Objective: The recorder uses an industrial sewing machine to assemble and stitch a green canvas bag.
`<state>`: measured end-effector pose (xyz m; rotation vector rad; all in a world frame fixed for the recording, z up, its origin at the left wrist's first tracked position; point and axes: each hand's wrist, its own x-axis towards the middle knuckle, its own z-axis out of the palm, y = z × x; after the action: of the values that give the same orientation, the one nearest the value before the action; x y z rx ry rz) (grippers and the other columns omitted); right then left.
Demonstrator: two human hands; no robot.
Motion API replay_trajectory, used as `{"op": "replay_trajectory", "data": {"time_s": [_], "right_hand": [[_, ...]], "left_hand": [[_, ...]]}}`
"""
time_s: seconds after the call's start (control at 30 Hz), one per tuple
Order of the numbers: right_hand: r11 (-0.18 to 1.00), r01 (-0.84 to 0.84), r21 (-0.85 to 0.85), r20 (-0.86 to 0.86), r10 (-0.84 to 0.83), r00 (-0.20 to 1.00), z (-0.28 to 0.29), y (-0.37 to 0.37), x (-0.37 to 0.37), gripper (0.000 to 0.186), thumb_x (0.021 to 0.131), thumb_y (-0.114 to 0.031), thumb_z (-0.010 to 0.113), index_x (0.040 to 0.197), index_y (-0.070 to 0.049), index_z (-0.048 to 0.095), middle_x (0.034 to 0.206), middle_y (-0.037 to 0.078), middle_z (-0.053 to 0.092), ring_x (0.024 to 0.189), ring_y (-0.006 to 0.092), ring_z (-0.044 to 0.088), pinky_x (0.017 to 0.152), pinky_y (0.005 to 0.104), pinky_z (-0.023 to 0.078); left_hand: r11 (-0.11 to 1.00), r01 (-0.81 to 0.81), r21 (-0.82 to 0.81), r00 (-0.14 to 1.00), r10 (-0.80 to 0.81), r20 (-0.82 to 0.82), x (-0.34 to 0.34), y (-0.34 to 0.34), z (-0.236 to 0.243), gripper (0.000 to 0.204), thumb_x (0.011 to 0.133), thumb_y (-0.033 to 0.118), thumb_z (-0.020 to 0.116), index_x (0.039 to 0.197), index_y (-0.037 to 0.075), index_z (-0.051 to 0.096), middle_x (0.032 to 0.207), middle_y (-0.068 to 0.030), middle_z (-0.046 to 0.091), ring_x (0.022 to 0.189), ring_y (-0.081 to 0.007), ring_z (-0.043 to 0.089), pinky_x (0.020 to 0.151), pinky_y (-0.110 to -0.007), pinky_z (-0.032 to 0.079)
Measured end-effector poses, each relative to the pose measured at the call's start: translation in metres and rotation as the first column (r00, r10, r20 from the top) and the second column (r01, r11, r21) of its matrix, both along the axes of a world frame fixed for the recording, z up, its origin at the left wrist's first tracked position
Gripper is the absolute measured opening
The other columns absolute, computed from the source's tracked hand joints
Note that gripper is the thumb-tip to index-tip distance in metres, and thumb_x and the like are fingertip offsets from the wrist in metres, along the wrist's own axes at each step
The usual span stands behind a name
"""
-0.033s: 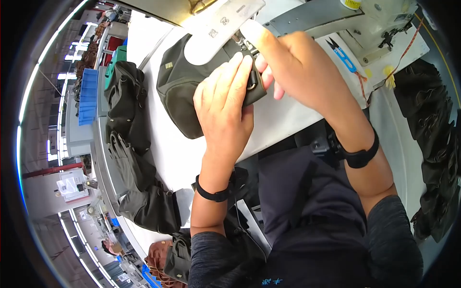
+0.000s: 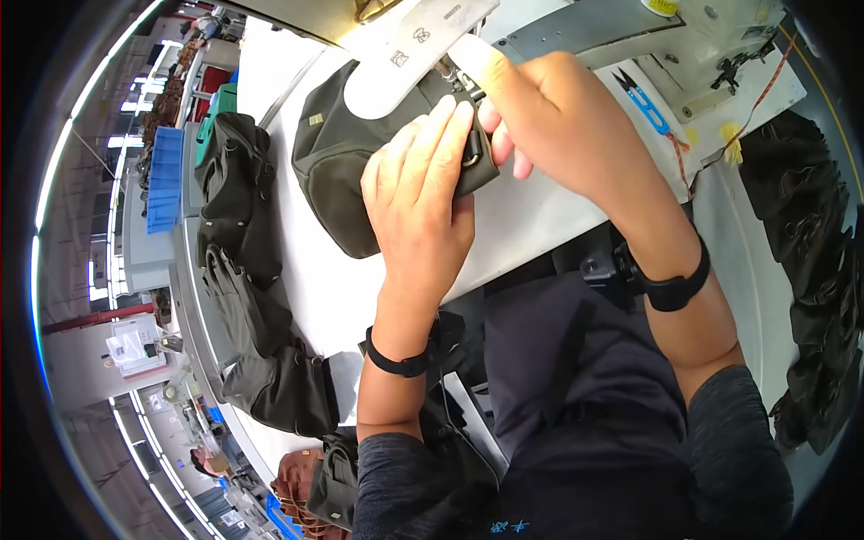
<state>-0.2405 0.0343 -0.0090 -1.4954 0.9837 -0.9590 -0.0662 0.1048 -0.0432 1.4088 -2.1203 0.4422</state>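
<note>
An olive fabric bag (image 2: 333,171) lies on the white table (image 2: 513,225) beneath the sewing machine's white head (image 2: 405,63). My left hand (image 2: 414,189) grips the bag's upper right part, fingers together over it beside a small dark buckle or fitting (image 2: 472,148). My right hand (image 2: 553,121) is closed at the metal presser-foot area (image 2: 454,76), one digit reaching up to it and other fingertips curled by the bag's edge; what they hold is hidden. Blue thread snips (image 2: 643,99) lie right of my right hand.
More olive bags (image 2: 243,198) line the table's left side, with blue bins (image 2: 162,180) beyond. Dark fabric pieces (image 2: 801,270) hang at the right. A brown item (image 2: 292,486) sits at lower left. A yellow-and-white container (image 2: 659,7) stands at the top, and orange cord (image 2: 686,171) dangles near the machine.
Both hands and the bag appear very slightly higher in the picture, as do the machine and surroundings; otherwise little differs.
</note>
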Motion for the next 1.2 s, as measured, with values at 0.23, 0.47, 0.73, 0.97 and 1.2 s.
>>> {"op": "replay_trajectory", "data": {"time_s": [0.23,0.47,0.73,0.97,1.2], "right_hand": [[0.95,0.161,-0.268,-0.067,-0.185,0.98,-0.034,0.002,0.007,0.047,0.099,-0.033,0.055,0.067,0.001,0.061,0.058,0.014,0.06,0.053,0.0314,0.06,0.056,0.04,0.049],[0.988,0.112,-0.107,0.248,-0.083,0.965,-0.059,0.049,0.02,0.027,0.097,-0.017,0.06,0.117,-0.001,0.062,0.088,0.019,0.068,0.066,0.0319,0.063,0.063,0.0397,0.05],[0.931,-0.278,0.236,0.604,0.084,0.793,-0.054,0.041,-0.002,0.045,0.107,-0.022,0.055,0.144,0.004,0.053,0.084,0.003,0.066,0.061,0.0101,0.06,0.056,0.0244,0.046],[0.898,-0.37,0.237,0.703,0.104,0.704,-0.057,0.036,-0.009,0.044,0.106,-0.017,0.051,0.145,0.003,0.053,0.087,0.005,0.068,0.06,0.0113,0.065,0.053,0.0231,0.048],[0.913,-0.35,0.211,0.638,0.142,0.756,-0.059,0.034,-0.009,0.045,0.105,-0.016,0.052,0.146,0.003,0.052,0.097,0.005,0.07,0.062,0.0111,0.066,0.055,0.023,0.049]], "left_hand": [[0.999,-0.014,0.033,1.0,0.014,0.005,0.0,0.002,-0.004,0.079,0.063,-0.007,0.064,0.141,0.01,0.061,0.14,-0.0084,0.064,0.125,-0.0285,0.059,0.109,-0.043,0.04],[0.994,0.082,0.074,0.997,-0.081,-0.014,-0.001,0.003,-0.003,0.072,0.08,0.009,0.073,0.149,0.002,0.05,0.15,-0.0165,0.055,0.136,-0.0345,0.052,0.115,-0.047,0.035],[0.994,0.049,0.1,0.998,-0.045,-0.038,-0.004,0.02,0.008,0.067,0.084,0.016,0.071,0.146,0.005,0.052,0.147,-0.0162,0.056,0.138,-0.0366,0.05,0.121,-0.056,0.023],[0.994,-0.002,0.109,0.988,0.019,-0.15,-0.021,0.014,0.02,0.051,0.087,0.018,0.073,0.135,0.005,0.061,0.135,-0.0139,0.066,0.127,-0.0316,0.06,0.116,-0.05,0.03],[1.0,0.011,0.019,0.975,-0.007,-0.221,-0.017,0.006,0.003,0.046,0.088,0.02,0.075,0.13,0.005,0.064,0.133,-0.0131,0.068,0.122,-0.029,0.063,0.112,-0.046,0.034]]}}
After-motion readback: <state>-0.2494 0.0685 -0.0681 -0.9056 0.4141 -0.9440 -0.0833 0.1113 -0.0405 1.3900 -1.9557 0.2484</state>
